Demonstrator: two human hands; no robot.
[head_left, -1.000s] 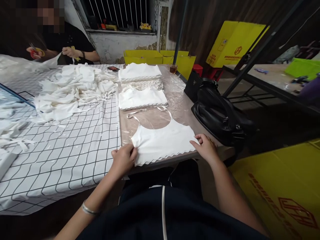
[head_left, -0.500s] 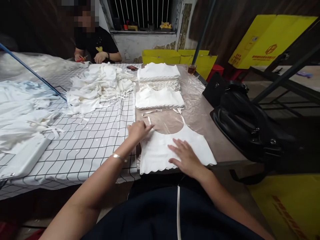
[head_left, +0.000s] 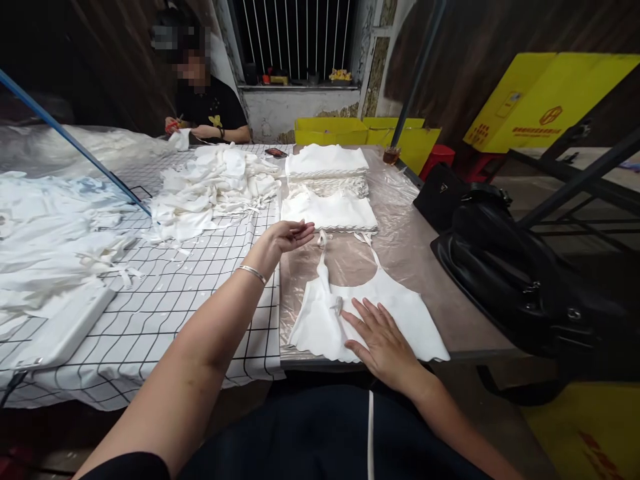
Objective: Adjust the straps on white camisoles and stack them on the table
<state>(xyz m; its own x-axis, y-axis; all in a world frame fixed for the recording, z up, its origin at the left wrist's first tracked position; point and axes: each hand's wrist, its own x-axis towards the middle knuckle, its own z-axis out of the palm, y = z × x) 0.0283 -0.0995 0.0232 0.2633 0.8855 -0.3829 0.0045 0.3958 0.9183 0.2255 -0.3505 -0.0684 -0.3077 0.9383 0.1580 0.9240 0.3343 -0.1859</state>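
At the far left, a white pile (head_left: pixel 50 230) is laid on a checked cloth (head_left: pixel 175 287); a white case (head_left: pixel 65 330) is placed nearest the cloth's front edge. Farther right, a second heap (head_left: pixel 215 187) is located, with a co-worker (head_left: pixel 213 107) seen behind it. The left hand (head_left: pixel 287 238) is held above the bench (head_left: pixel 405 247), near the left strap; its fingers are extended close together and nothing is gripped. Behind it, a folded stack (head_left: pixel 330 212) is set. The white top (head_left: pixel 403 303) is laid at the bench's front edge, its left part folded inward. The right hand (head_left: pixel 385 343) is pressed flat on the top, fingers spread apart. At the right, a black bag (head_left: pixel 510 267) is placed.
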